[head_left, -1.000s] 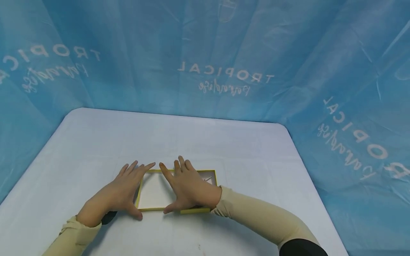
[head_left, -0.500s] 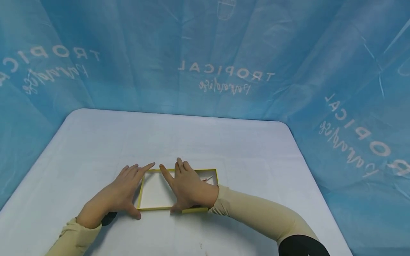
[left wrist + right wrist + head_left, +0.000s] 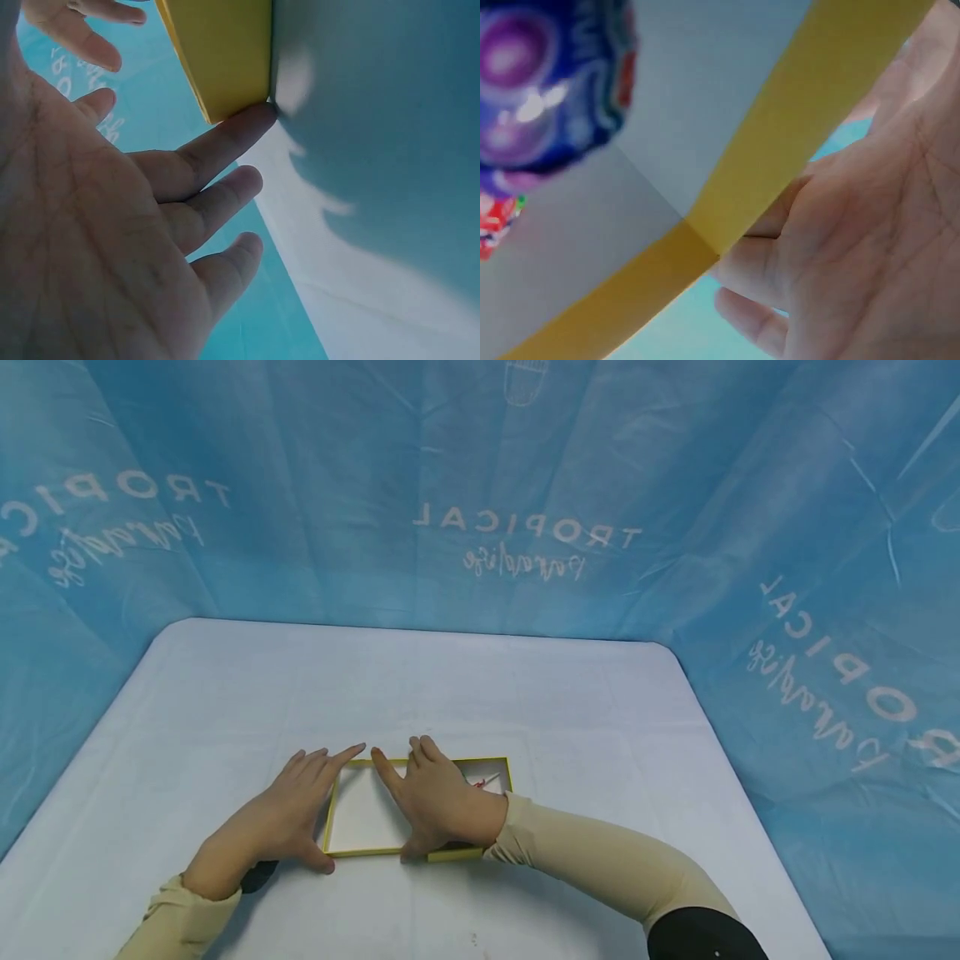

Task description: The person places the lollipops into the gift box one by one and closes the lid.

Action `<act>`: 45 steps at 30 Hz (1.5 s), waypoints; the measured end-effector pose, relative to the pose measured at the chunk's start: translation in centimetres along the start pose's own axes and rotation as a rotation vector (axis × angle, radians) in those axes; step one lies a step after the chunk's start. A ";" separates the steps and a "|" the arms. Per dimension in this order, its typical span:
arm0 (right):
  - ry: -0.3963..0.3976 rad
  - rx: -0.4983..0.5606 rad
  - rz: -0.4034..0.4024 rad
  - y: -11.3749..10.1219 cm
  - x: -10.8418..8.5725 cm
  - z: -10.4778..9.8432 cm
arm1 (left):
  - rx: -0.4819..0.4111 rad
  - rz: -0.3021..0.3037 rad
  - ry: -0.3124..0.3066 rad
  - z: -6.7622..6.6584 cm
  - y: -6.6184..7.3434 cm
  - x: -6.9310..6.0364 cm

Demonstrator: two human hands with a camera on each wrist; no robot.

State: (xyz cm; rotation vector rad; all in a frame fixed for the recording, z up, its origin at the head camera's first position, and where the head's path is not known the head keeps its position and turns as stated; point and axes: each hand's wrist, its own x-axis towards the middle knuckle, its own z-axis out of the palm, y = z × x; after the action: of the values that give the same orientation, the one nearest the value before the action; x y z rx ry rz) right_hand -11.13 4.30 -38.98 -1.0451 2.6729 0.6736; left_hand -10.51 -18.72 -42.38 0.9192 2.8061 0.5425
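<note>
In the head view a shallow yellow-rimmed box (image 3: pixel 365 814) with a pale inside lies near the middle front of the white table. Past its left end, my left hand (image 3: pixel 273 818) holds its fingers spread; in the left wrist view a fingertip (image 3: pixel 262 112) touches the yellow outer wall's lower corner. My right hand (image 3: pixel 438 802) spans the box from near to far rim, fingers nearly straight, hiding its middle. A wrapped item in blue and purple (image 3: pixel 547 82) sits inside, with a red wrapper (image 3: pixel 496 223) beside it. Small red-and-white bits (image 3: pixel 483 781) show by the right end.
The white-covered table (image 3: pixel 450 685) extends behind and to both sides of the box. Blue curtains (image 3: pixel 337 527) with white lettering stand round its far and side edges. A short yellow edge (image 3: pixel 454 855) runs along the near right side.
The box's right end has shifted slightly right. My right thumb has slid right along the near rim, and the right fingers have drawn back a little. My left hand has barely moved.
</note>
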 end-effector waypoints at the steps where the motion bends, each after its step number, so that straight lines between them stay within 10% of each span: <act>1: 0.004 0.013 0.001 0.1 0.0 -0.1 | -0.003 -0.003 -0.004 0.0 0.0 0.1; 11: 0.160 0.314 -0.021 3.7 -1.4 -1.6 | -0.224 0.017 0.071 -2.5 0.0 0.0; 18: 0.192 0.945 -0.074 7.4 -4.2 -1.1 | -0.416 0.052 0.103 -3.4 1.7 -0.5; 24: 0.140 1.225 -0.012 9.9 -7.3 0.2 | -0.156 0.073 0.203 -2.2 5.7 0.2; 30: 0.079 1.316 0.013 11.6 -10.2 0.6 | 0.136 0.187 0.462 -0.9 8.5 1.0; 45: -0.114 1.450 -0.023 11.7 -14.1 0.9 | 0.303 0.341 0.691 -1.0 10.0 1.6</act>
State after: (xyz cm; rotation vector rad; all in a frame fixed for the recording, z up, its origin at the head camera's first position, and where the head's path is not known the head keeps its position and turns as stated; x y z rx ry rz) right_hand -8.78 20.65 -31.01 -0.5093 2.1085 -1.0617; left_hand -6.61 -10.62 -37.72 1.5431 3.4272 0.5709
